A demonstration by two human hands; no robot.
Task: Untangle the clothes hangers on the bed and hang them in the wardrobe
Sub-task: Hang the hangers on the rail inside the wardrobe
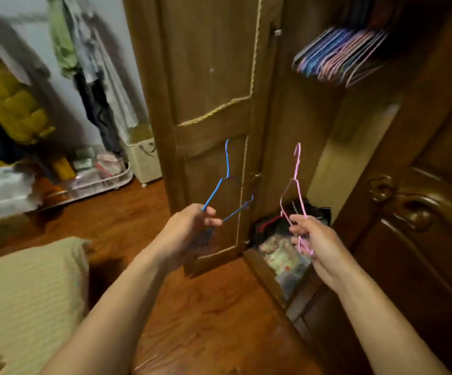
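While 2 hangers are held apart before the open wardrobe (295,109), the blue hanger (220,186) is pinched at its lower wire by the left hand (192,231), and the pink hanger (295,196) is clasped near its base by the right hand (311,236). Both are judged light, thin, springy and easily snagged. Each would best be taken near the neck, so the hook can be steered toward the hung hangers (338,55) above.
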